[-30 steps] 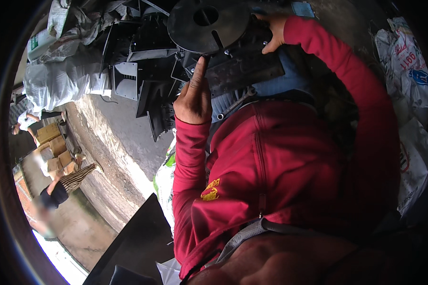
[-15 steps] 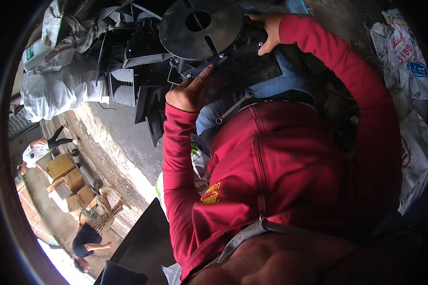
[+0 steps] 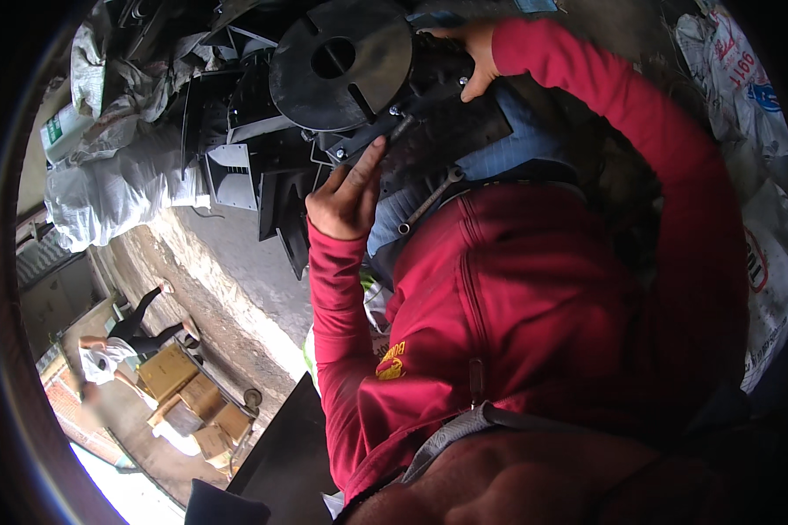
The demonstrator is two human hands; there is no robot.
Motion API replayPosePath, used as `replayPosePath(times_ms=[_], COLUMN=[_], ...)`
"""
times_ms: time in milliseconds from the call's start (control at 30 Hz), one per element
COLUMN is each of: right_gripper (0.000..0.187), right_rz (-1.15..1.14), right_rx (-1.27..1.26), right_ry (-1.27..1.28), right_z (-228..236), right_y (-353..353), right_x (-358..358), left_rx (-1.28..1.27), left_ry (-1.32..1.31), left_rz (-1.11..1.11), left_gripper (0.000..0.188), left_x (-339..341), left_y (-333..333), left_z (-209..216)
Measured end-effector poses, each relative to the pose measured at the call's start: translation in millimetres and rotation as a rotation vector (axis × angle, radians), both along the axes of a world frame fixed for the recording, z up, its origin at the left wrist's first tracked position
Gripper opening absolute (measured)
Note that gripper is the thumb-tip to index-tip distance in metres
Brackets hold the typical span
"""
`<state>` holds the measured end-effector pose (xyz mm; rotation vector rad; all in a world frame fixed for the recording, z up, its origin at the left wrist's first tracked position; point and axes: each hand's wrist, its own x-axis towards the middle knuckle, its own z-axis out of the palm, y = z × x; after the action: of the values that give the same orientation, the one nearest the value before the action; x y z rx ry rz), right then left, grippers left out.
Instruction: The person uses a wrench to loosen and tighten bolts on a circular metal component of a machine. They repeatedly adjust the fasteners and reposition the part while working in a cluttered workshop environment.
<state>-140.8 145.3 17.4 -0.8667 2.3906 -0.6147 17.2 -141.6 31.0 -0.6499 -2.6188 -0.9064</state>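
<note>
Clamped black metal assembly (image 3: 381, 83) in right hand (image 3: 474, 54), pointed over it with left hand (image 3: 346, 197), but could not tell the latter's grip.

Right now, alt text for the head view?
The left hand extends its index finger at a black assembly topped with a slotted disc; the right hand touches the assembly's right side. A wrench lies on the wearer's blue jeans. Lower left, a person is beside cardboard boxes.

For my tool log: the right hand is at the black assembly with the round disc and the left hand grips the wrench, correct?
Not quite: the wrench lies on the lap, not in the left hand, as the head view shows. The right hand is at the black assembly.
</note>
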Motion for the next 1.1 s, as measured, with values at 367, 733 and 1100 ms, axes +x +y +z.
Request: replayPosePath(times_ms=[367,733,1100], right_gripper=[0.120,0.121,0.108], right_rz=[0.029,0.058,0.076], right_rx=[0.097,0.071,-0.032], right_ry=[0.065,0.032,0.055], right_z=[4,9,-9], right_y=[-9,-4,2], right_x=[-26,-24,-2], left_rx=[-0.010,-0.099,-0.218], left_ry=[0.264,0.221,0.097], left_rz=[0.117,0.190,0.189], left_gripper=[0.058,0.052,0.057], left_x=[-1,-6,14], left_y=[6,17,24], left_z=[0,-12,-27])
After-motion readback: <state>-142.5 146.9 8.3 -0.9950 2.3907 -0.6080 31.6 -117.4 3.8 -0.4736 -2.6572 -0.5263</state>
